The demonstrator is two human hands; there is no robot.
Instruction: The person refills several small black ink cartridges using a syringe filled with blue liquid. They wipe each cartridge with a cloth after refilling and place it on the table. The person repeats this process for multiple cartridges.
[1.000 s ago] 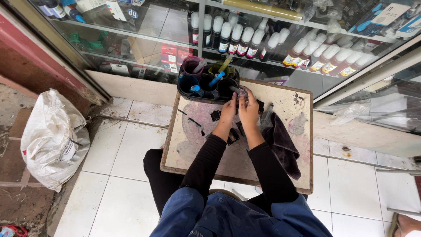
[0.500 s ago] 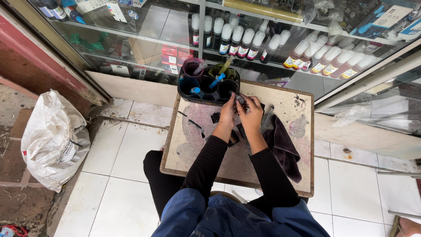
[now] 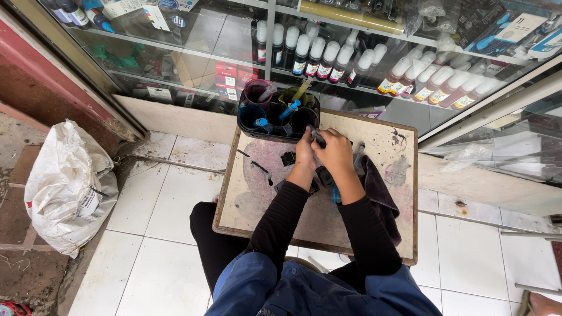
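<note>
My left hand and my right hand are pressed together over the far part of a stained wooden board on my lap. Both are closed on a small dark object whose tip sticks out above the fingers. A black cartridge-like block lies just under my wrists, with a blue piece beside it. Just beyond my hands stands a black tray of ink-stained cups holding syringes.
A dark purple cloth lies on the board's right side and a small black piece sits left of my hands. Behind is a glass cabinet with rows of ink bottles. A white sack rests on the floor at left.
My hands have stayed together at the same spot on the board, with only small shifts of the fingers around the dark object.
</note>
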